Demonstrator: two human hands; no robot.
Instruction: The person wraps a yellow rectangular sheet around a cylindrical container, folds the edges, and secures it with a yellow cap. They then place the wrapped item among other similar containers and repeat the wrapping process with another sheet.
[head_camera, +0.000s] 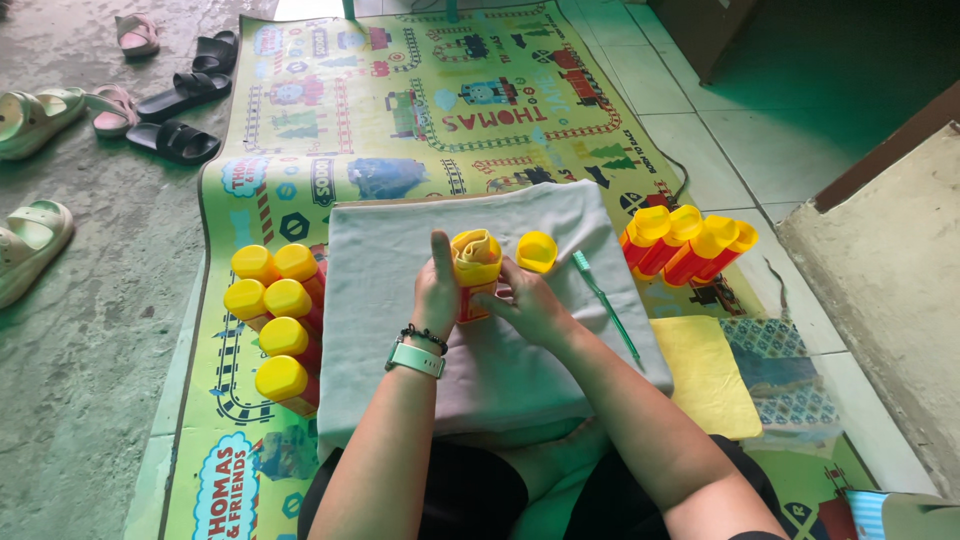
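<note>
Mid-frame: left hand (436, 292) and right hand (528, 303) both grasping bottle (476, 275), yellow cloth (476, 247) stuffed in; cap (536, 251) beside.

Glossy plastic bottles (277, 320) with smooth yellow caps lie beside a soft matt grey towel (500, 370) on a shiny printed mat (400, 110).

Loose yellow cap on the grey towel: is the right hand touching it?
Apart. The head view shows the yellow cap lying on the grey towel just beyond the right hand, with towel visible between them; that hand is on the red bottle.
</note>
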